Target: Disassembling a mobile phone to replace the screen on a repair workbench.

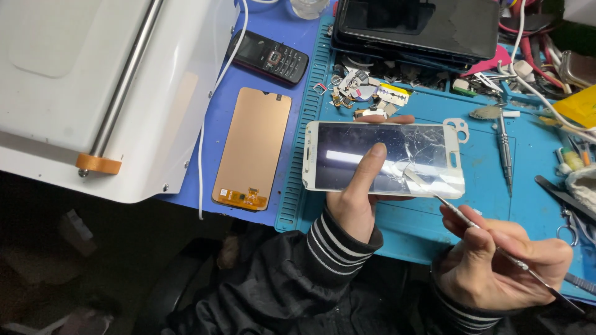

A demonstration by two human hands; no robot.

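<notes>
My left hand [355, 201] braces the white-framed cracked phone screen [383, 159] steady, thumb on glass, so my right hand [496, 263], gripping the thin metal pick [496, 248], can pry.

Blue mat [528, 155] with screwdriver [505, 149]

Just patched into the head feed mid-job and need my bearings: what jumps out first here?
The cracked white phone at centre, held over the blue mat by the left hand, thumb on the glass. The right hand holds a thin metal tool with its tip at the shattered lower right edge. To the left, a copper-coloured screen panel lies flat beside a big white machine.
</notes>
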